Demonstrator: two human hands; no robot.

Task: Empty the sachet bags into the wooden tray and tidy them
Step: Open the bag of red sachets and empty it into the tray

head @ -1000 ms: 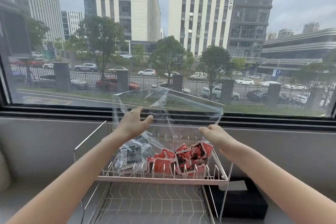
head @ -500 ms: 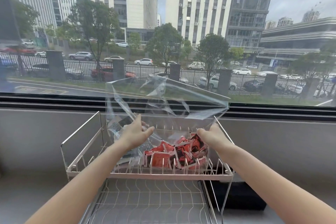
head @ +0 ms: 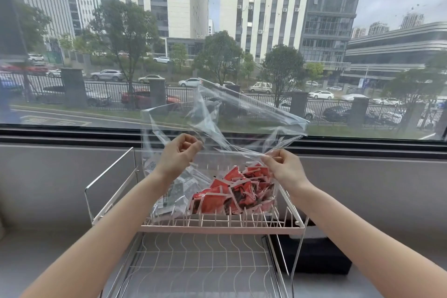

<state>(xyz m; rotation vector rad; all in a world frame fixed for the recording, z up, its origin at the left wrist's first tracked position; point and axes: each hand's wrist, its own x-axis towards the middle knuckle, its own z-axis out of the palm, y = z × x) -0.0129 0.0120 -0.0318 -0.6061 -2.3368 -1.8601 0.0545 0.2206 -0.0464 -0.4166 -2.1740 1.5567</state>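
Left hand: the left hand (head: 180, 156), at centre frame, was curled and pinched the left part of the clear plastic bag (head: 225, 126).
Right hand: the right hand (head: 285, 167), right of centre, was curled and pinched the bag's right edge.
Bag: it was held stretched between both hands above the rack, crumpled and see-through, rising in front of the window (head: 217, 43) in the upper half of the frame.
Red sachets: a heap of red sachets (head: 232, 195) lay on the upper tier, centre to right, just below the right hand.
Grey sachets: a smaller pile of grey-and-white sachets (head: 176, 195) lay to the left of the red ones, touching them, partly behind the left forearm.
Rack: a white wire rack (head: 222, 228) stood in the lower centre, its upper tier holding both piles; a lower wire tier (head: 200, 261) sat beneath it.
Black box: a black box (head: 314, 259) sat at lower right, just beside the rack.
Sill: the rack stood on a grey sill (head: 387, 201) under the window.
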